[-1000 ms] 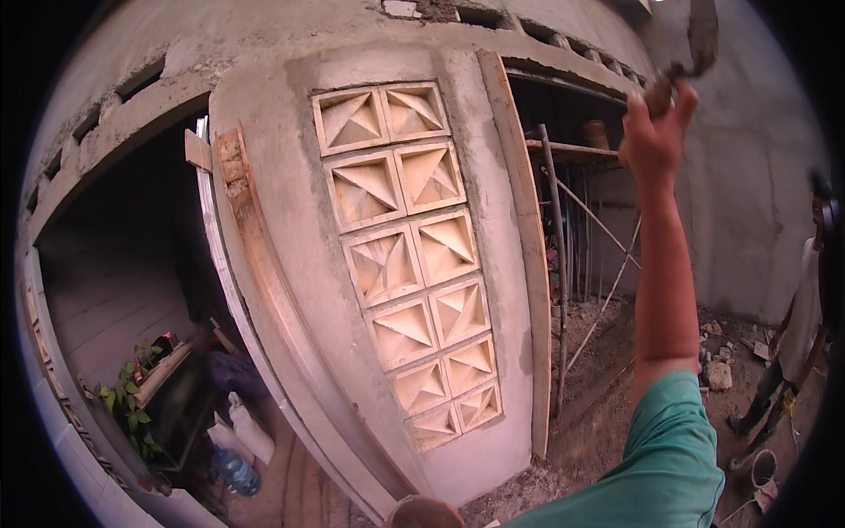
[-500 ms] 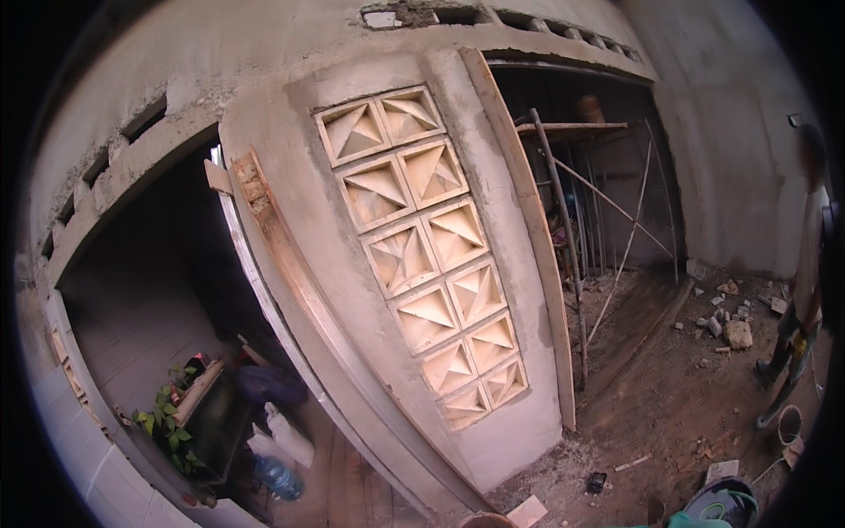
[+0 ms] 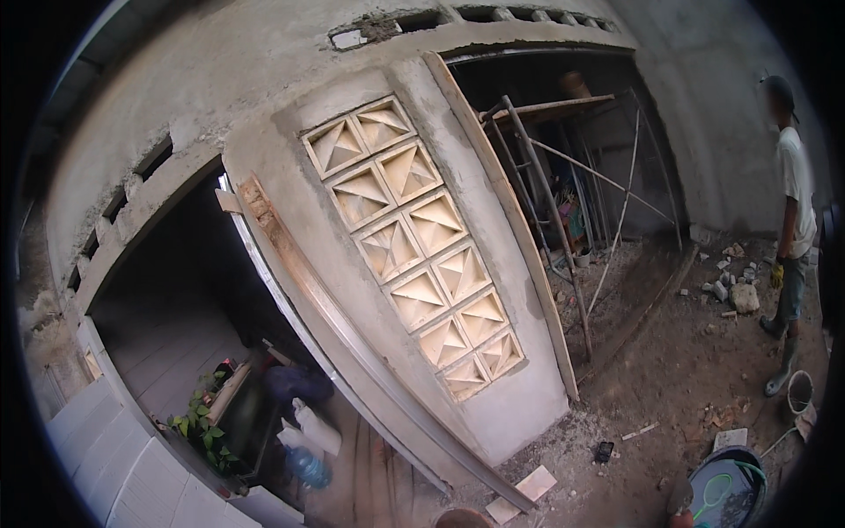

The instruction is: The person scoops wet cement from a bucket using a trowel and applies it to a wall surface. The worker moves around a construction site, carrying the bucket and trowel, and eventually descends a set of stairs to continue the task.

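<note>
Neither of my hands can be made out. Ahead is a grey plastered wall panel [image 3: 519, 418] holding two columns of cream ventilation blocks [image 3: 414, 283] with triangular recesses. A long metal straightedge [image 3: 387, 378] leans along the panel's left side, beside a worn wooden board [image 3: 264, 211]. At the lower right sits a dark tub [image 3: 735, 493] with a green-rimmed, racket-shaped thing [image 3: 711, 498] in it. A brown shape [image 3: 680, 499] overlaps the tub's left side; I cannot tell what it is. A round brown thing [image 3: 462, 519] is cut off by the lower edge.
At the right stands a person [image 3: 795, 198] in a pale shirt and boots, with a yellow glove. A pole scaffold [image 3: 550, 211] fills the right opening. Rubble [image 3: 744, 297], a bucket [image 3: 799, 392] and a flat board [image 3: 521, 495] lie about. A blue water jug [image 3: 306, 466] and plants [image 3: 198, 422] are left.
My view has swung right and down, showing more of the tub and the person. The brown shape now appears against the tub's left side.
</note>
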The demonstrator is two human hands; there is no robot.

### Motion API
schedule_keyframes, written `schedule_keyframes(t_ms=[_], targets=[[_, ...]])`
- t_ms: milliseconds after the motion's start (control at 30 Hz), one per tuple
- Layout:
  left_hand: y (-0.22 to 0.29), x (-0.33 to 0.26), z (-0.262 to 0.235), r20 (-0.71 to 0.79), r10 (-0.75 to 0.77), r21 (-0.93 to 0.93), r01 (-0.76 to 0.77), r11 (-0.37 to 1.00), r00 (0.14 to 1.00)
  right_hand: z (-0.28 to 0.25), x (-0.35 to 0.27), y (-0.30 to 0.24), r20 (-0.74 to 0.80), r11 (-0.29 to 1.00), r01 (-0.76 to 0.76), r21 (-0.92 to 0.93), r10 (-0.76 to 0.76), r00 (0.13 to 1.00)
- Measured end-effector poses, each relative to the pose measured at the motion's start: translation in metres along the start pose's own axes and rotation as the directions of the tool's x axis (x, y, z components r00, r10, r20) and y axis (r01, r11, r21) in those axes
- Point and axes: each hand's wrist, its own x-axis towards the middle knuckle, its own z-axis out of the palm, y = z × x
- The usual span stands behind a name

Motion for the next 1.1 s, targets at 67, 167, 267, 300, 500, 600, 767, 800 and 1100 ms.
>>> schedule_keyframes(t_ms=[67,167,267,300,500,600,767,800,1100], targets=[[-0.001,-0.025,0.0,0.017,-0.012,0.009,0.012,1.0,1.0,-0.005,0.0,0.013,0.016,1.0,0.018,-0.001,-0.018,1.0],[0.002,-0.052,-0.002,0.038,-0.013,0.025,0.012,1.0,0.999,-0.007,-0.001,0.032,0.038,0.999,0.031,0.008,-0.031,0.999],[0.002,-0.073,-0.002,0.055,-0.015,0.04,0.013,0.999,0.998,-0.009,-0.005,0.053,0.051,0.999,0.029,0.014,-0.03,0.998],[0.002,-0.078,-0.004,0.06,-0.016,0.043,0.013,0.999,0.998,-0.009,-0.007,0.059,0.055,0.999,0.029,0.019,-0.03,0.998],[-0.003,-0.092,-0.004,0.09,-0.013,0.066,0.007,0.998,0.996,-0.008,-0.022,0.094,0.063,0.999,0.008,0.037,-0.011,0.998],[-0.009,-0.09,-0.001,0.113,-0.004,0.074,-0.004,0.997,0.994,-0.006,-0.035,0.112,0.062,0.999,-0.003,0.043,0.001,0.998],[-0.024,-0.072,0.003,0.155,0.017,0.081,-0.03,0.996,0.988,0.004,-0.062,0.136,0.037,0.998,-0.039,0.043,0.037,0.999],[-0.026,-0.066,0.003,0.159,0.026,0.077,-0.038,0.996,0.987,0.007,-0.067,0.139,0.03,0.998,-0.044,0.045,0.043,0.999],[0.017,-0.007,0.007,0.194,0.072,0.001,-0.073,0.997,0.978,0.04,-0.127,0.148,-0.057,0.999,-0.042,0.008,0.042,0.997]])
